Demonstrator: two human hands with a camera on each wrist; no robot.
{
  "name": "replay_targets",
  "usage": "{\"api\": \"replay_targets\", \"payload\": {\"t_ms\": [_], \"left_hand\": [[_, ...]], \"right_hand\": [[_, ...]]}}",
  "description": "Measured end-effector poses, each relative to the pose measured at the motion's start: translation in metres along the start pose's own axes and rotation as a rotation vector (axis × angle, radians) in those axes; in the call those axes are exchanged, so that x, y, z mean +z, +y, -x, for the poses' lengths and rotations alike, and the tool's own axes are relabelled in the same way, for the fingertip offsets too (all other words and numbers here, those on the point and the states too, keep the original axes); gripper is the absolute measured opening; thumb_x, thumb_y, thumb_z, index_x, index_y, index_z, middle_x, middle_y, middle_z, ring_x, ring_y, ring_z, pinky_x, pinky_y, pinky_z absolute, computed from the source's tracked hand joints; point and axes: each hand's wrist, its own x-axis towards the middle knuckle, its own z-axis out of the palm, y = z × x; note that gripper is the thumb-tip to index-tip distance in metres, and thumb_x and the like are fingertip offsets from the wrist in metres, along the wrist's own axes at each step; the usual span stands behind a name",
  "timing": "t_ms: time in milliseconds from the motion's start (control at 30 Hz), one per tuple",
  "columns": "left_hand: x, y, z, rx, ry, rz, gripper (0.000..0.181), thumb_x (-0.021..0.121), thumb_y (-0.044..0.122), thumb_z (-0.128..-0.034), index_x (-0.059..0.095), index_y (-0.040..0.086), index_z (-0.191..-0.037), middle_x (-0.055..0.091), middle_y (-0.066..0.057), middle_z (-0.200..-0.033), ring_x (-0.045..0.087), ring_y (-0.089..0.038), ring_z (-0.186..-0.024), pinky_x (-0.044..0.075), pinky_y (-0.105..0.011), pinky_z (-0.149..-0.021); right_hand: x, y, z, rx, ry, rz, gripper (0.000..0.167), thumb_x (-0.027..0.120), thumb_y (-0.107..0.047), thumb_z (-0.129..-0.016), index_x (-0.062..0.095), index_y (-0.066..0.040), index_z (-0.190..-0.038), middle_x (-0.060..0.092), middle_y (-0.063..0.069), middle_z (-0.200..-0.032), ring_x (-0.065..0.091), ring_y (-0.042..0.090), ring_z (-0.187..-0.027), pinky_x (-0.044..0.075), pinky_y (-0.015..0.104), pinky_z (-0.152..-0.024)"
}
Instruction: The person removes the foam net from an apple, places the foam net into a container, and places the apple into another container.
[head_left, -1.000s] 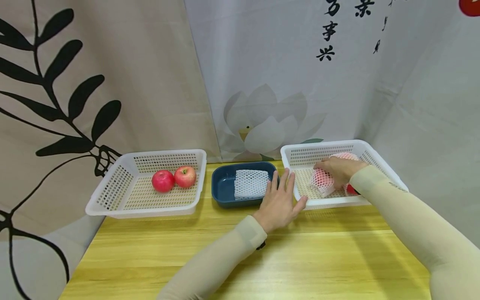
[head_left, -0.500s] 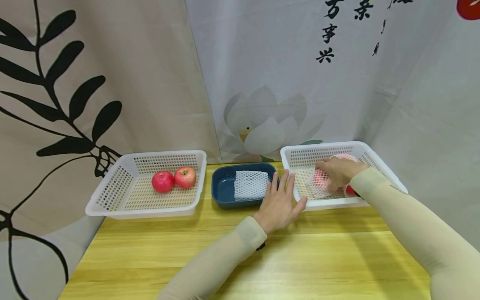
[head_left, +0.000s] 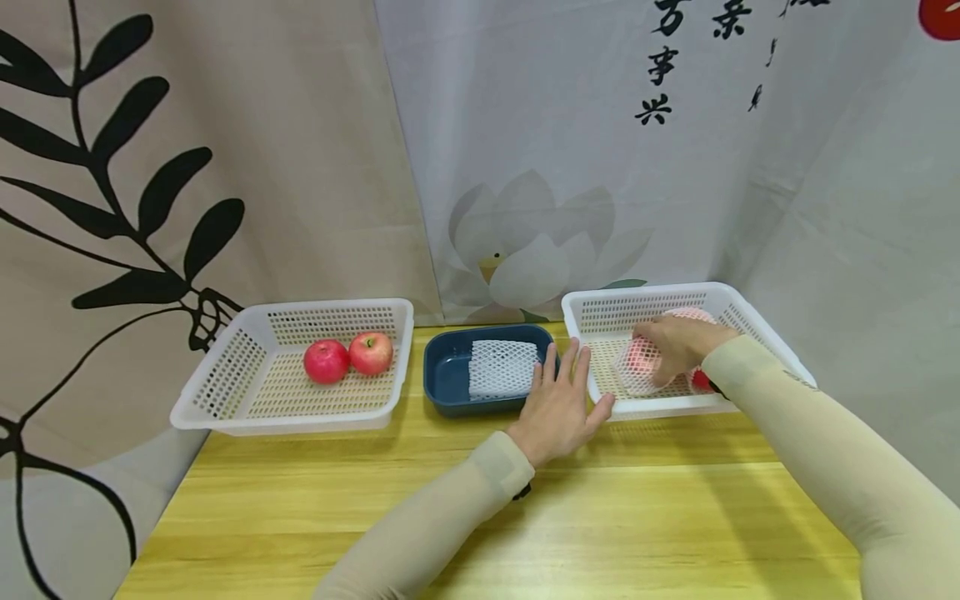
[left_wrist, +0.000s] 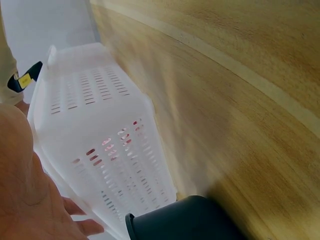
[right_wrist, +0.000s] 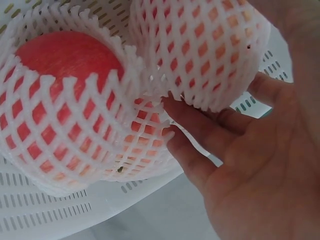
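My right hand [head_left: 678,340] reaches into the right white basket [head_left: 600,302] and holds an apple in a white foam net [head_left: 640,358]. In the right wrist view, the netted apple [right_wrist: 200,50] lies between the thumb and fingers of my right hand [right_wrist: 250,145]. Beside it sits another netted apple [right_wrist: 65,110], its red top bare, with a third partly hidden behind. My left hand [head_left: 557,408] has its fingers spread and lies by the right end of a dark blue tray [head_left: 442,375]. A white foam net [head_left: 501,369] lies flat in that tray.
At the left, a white perforated basket [head_left: 247,408] contains two bare red apples [head_left: 348,357]. All the containers stand along the back of the wooden table [head_left: 637,517], against a printed curtain [head_left: 525,125]. The left wrist view shows the right basket's side wall [left_wrist: 100,130].
The netted apple under my right hand has shifted slightly, and more slack net shows at its left. My left hand has not visibly moved.
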Motion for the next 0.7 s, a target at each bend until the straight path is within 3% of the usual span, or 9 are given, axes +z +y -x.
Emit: {"api": "replay_targets", "payload": {"t_ms": [233,700], "left_hand": [[-0.0008,0.0003,0.0008,0.004,-0.003,0.008,0.089,0.025,0.069,-0.1220,0.011,0.011,-0.188,0.006,-0.014,-0.198,0.014,-0.054,-0.182,0.030,-0.070,-0.144],[0.0016,0.0006,-0.0009,-0.010,0.001,-0.001,0.090,0.029,0.069,-0.1218,0.012,0.010,-0.188,0.005,-0.013,-0.198,0.015,-0.053,-0.182,0.031,-0.070,-0.144]], "right_hand": [[0.0002,0.0025,0.0011,0.010,-0.006,-0.004,0.093,0.104,-0.032,-0.084,0.061,-0.001,-0.161,0.070,0.029,-0.158,0.069,0.053,-0.143,0.056,0.075,-0.120],[-0.0023,0.0043,0.0074,-0.001,0.016,-0.026,0.090,0.104,-0.036,-0.085,0.063,-0.001,-0.157,0.075,0.027,-0.146,0.073,0.051,-0.136,0.058,0.074,-0.118]]}}
